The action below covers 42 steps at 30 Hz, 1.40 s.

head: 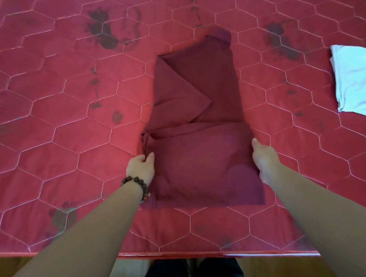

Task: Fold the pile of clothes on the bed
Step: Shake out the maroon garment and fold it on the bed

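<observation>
A dark maroon garment (200, 114) lies lengthwise on the red quilted bed (64, 118), its sides folded in and its near end doubled over into a thick flap. My left hand (140, 168) grips the left edge of that flap, thumb on top and fingers curled under the cloth. My right hand (265, 159) is at the flap's right edge, thumb on top; its fingers are hidden beneath the fabric. A beaded bracelet (137, 185) is on my left wrist.
A folded white garment (360, 83) lies at the right side of the bed. The bed's near edge (188, 252) runs just in front of my legs, with wooden floor below it. Dark flower prints dot the mattress cover.
</observation>
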Each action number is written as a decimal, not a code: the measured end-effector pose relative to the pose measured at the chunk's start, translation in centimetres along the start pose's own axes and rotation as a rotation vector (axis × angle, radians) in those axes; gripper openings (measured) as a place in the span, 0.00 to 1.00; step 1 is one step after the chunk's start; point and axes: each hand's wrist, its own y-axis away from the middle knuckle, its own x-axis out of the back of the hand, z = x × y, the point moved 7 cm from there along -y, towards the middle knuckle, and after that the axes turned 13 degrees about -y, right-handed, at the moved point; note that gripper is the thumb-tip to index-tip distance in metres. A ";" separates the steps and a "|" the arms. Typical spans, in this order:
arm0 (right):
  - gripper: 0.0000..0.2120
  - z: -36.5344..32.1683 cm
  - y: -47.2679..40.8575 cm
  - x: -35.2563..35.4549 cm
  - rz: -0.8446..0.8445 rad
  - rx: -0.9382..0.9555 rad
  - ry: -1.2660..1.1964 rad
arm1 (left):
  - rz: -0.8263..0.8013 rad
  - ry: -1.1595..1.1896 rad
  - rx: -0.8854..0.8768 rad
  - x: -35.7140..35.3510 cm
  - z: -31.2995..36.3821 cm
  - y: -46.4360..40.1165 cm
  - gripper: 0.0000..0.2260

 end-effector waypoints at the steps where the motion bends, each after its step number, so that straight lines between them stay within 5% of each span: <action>1: 0.20 0.6 -0.1 0.1 -0.024 -0.055 -0.032 | -0.011 0.037 0.041 0.3 -0.2 0.0 0.19; 6: 0.21 2.0 2.0 2.9 -0.113 -0.052 -0.016 | -0.328 0.534 0.316 0.7 -3.1 1.4 0.18; 10: 0.17 3.8 4.5 5.6 -0.171 0.069 0.186 | -0.370 0.350 0.238 2.8 -5.7 3.6 0.11; 13: 0.18 6.2 6.4 5.7 -0.258 -0.065 0.221 | -0.450 0.097 0.109 2.1 -6.7 6.0 0.03; 16: 0.23 8.5 8.2 4.9 -0.334 -0.256 0.051 | -0.525 0.129 0.157 -0.4 -7.2 8.4 0.13; 20: 0.08 9.2 8.2 4.1 -0.236 -0.240 -0.170 | -0.252 0.168 0.164 -1.7 -6.9 9.0 0.16; 23: 0.17 9.2 7.9 3.7 -0.203 -0.267 -0.238 | -0.040 0.204 0.178 -1.4 -6.8 8.6 0.10; 26: 0.28 9.0 7.1 4.5 -0.144 -0.272 -0.267 | -0.034 0.453 0.222 -1.4 -6.8 8.0 0.06; 30: 0.27 8.9 6.8 4.8 -0.103 -0.243 -0.232 | -0.081 0.542 0.196 -1.0 -7.4 7.8 0.05; 34: 0.23 9.8 7.1 4.7 -0.029 -0.241 -0.114 | -0.169 0.326 0.253 -1.5 -9.3 7.8 0.07; 37: 0.23 7.5 7.1 4.9 0.053 -0.017 0.259 | -0.049 0.052 0.162 -0.1 -7.9 7.3 0.12; 42: 0.18 4.9 5.3 2.9 0.042 0.097 0.237 | 0.046 0.016 0.083 0.7 -3.3 4.9 0.19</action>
